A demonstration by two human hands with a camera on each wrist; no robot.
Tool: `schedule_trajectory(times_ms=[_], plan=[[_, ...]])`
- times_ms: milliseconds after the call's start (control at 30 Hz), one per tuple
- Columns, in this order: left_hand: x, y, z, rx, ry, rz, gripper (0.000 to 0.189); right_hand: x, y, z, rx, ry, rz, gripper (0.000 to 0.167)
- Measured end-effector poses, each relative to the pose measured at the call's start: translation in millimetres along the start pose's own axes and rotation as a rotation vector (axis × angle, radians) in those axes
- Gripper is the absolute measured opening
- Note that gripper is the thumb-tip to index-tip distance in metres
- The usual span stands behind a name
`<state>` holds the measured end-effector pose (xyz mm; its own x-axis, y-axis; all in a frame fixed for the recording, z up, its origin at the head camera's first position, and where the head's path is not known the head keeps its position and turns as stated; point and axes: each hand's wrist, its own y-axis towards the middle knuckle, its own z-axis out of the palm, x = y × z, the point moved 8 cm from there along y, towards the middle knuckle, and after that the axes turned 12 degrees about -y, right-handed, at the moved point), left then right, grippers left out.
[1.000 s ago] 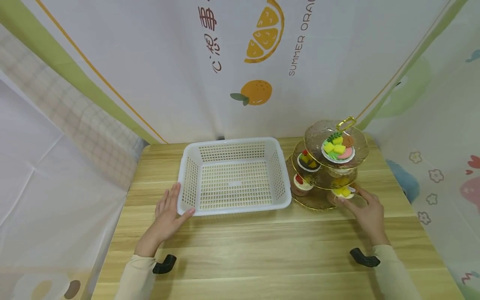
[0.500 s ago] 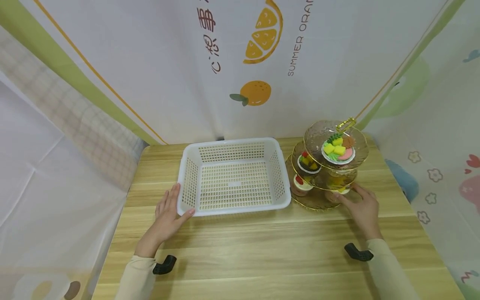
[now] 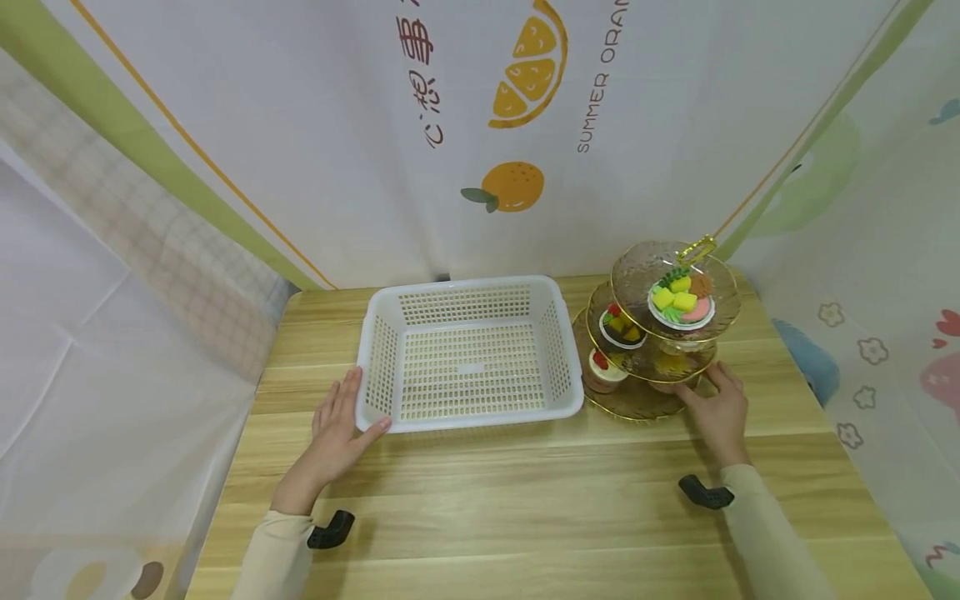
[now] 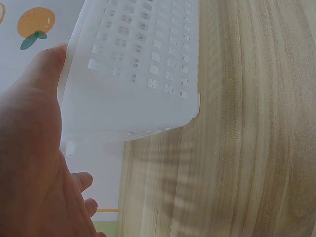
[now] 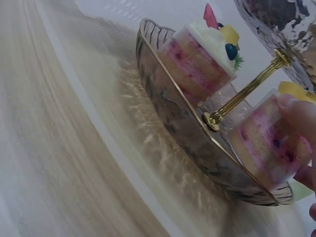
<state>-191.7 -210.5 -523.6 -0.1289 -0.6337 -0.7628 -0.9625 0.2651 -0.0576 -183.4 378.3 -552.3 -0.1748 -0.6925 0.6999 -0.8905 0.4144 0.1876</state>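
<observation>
My right hand (image 3: 717,417) reaches under the middle tier of a three-tier gold-rimmed glass stand (image 3: 637,407). Its thumb and fingers grip a toy cake cup (image 5: 269,138) with pink-marbled sides and a yellow topping, on the bottom tier; the middle tier mostly hides this cup in the head view. To its left on the same tier sits another cake cup (image 5: 197,64), topped with cream and fruit. My left hand (image 3: 335,429) rests at the front left corner of a white plastic basket (image 3: 480,423), thumb on the rim and fingers along the outside. Nothing lies in the basket.
A fruit-topped tart (image 3: 681,302) stands on the top tier. On the middle tier is a dark fruit cake (image 3: 622,325), with another item partly hidden beside it. The stand almost touches the basket's right side. A printed curtain (image 3: 480,242) hangs behind the table (image 3: 525,508).
My right hand has moved left and inward, carrying the cake cup farther under the middle tier. The stand has shifted very slightly. My left hand and the basket stay put.
</observation>
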Motion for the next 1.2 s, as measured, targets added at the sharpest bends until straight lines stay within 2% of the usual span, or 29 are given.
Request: schedule_trajectory(times_ms=[200,700,967,1200], plan=[[-1.2,-0.1,-0.2,0.002,0.007,-0.002,0.095,-0.8,1.1,7.8,-0.041,0.006,-0.017,0.053],[2.9,-2.8,-1.4,-0.001,0.01,-0.001,0.095,-2.2,-3.5,20.8,0.016,-0.004,-0.035,0.066],[2.4,-5.5,-1.0,-0.006,0.005,0.002,0.096,-8.4,-19.9,9.7,0.086,0.057,0.082,0.077],[0.0,-4.2,-5.5,-0.01,0.023,0.005,0.096,-6.1,-40.3,-6.7,0.084,0.065,0.082,0.078]])
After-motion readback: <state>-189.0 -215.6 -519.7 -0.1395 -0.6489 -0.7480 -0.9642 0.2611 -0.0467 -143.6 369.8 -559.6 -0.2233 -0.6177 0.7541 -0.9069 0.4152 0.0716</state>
